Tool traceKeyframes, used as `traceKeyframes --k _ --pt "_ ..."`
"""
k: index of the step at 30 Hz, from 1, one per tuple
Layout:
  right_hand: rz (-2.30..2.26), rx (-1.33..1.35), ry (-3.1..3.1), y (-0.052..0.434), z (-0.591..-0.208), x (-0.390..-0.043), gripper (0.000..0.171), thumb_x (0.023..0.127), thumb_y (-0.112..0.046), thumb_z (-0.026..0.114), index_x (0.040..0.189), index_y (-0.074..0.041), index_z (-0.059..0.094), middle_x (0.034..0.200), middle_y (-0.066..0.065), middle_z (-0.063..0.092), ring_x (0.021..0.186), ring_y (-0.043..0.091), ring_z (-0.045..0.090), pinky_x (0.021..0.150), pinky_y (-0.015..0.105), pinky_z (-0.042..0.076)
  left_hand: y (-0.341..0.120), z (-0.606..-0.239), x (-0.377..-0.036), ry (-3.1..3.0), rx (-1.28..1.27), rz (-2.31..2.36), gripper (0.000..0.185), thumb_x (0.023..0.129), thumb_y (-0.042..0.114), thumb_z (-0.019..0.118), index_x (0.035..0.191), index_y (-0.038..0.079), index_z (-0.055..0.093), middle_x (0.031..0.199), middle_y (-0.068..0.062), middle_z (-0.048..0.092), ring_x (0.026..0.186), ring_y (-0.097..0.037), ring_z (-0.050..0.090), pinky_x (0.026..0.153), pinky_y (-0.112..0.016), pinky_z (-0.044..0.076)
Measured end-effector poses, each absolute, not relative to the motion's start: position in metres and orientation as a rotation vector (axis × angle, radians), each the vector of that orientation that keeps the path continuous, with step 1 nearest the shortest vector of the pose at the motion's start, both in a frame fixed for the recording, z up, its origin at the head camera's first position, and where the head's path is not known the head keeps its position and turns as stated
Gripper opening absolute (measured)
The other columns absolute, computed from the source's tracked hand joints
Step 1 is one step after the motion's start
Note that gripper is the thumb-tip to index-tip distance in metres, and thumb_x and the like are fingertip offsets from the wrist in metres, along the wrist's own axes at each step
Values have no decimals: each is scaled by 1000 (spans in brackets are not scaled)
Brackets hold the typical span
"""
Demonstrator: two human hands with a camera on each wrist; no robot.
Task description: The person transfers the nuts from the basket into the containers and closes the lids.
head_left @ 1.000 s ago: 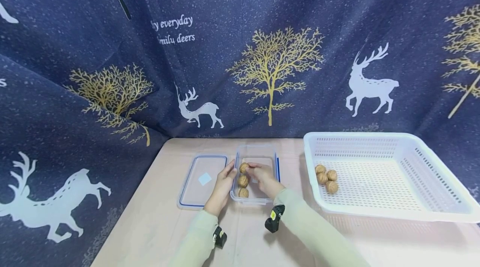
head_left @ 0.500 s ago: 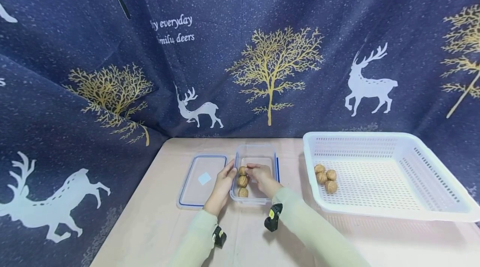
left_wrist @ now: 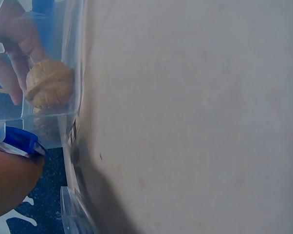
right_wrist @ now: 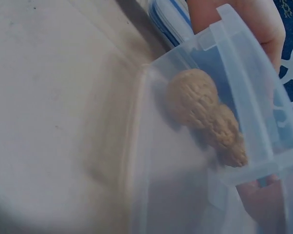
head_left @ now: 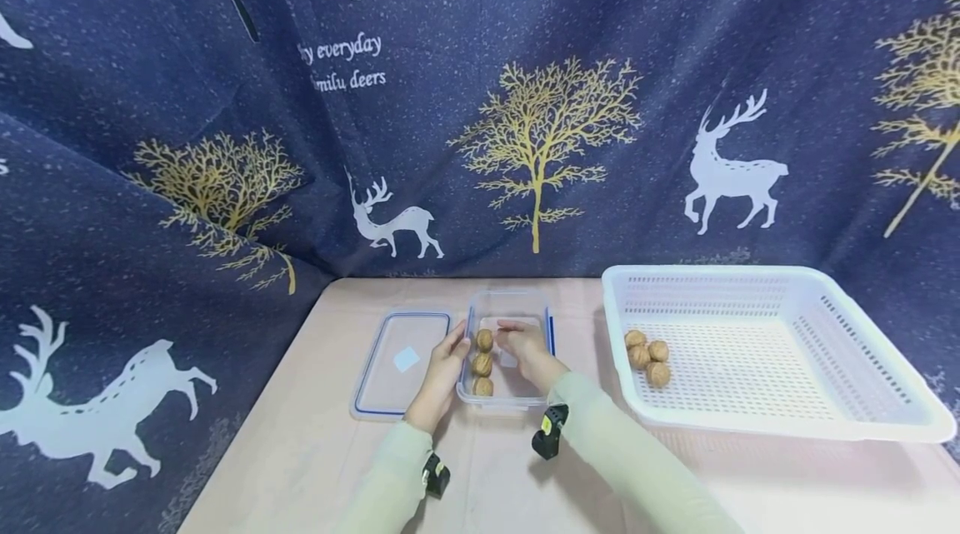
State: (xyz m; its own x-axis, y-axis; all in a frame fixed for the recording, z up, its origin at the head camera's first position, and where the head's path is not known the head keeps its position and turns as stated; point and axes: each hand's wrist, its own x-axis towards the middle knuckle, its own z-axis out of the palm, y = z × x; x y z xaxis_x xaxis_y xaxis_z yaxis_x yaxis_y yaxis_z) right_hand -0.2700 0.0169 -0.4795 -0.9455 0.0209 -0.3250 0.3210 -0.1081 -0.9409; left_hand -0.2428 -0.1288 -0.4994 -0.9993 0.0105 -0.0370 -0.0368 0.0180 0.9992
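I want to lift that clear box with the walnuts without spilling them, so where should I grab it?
Probably by its two long side walls, from above. The clear box lies flat and open-topped, three walnuts lined along its left wall. The left hand already rests against that wall; the right hand is over the inside, so move it to the right wall.
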Motion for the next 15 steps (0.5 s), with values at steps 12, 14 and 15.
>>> traceKeyframes --k 12,14,15 --pt "-2213 323 1934 20 -461 -276 42 90 -1 60 131 5 54 130 24 56 121 37 53 106 44 42 -129 -502 -243 2218 -20 2171 48 100 9 43 146 -2 34 153 -22 28 142 -39 22 117 -50 16" --pt "-2244 291 1916 21 -456 -277 42 90 1 59 131 8 52 131 26 54 122 37 53 106 42 43 -129 -502 -244 2222 -31 2169 48 100 10 43 146 -1 35 153 -21 29 142 -38 23 117 -49 17" --pt "-2253 281 1907 21 -452 -277 41 90 1 59 130 9 52 130 27 54 122 37 53 106 41 43 -129 -502 -244 2227 -35 2164 48 100 10 43 146 0 35 153 -21 29 142 -38 23 117 -50 17"
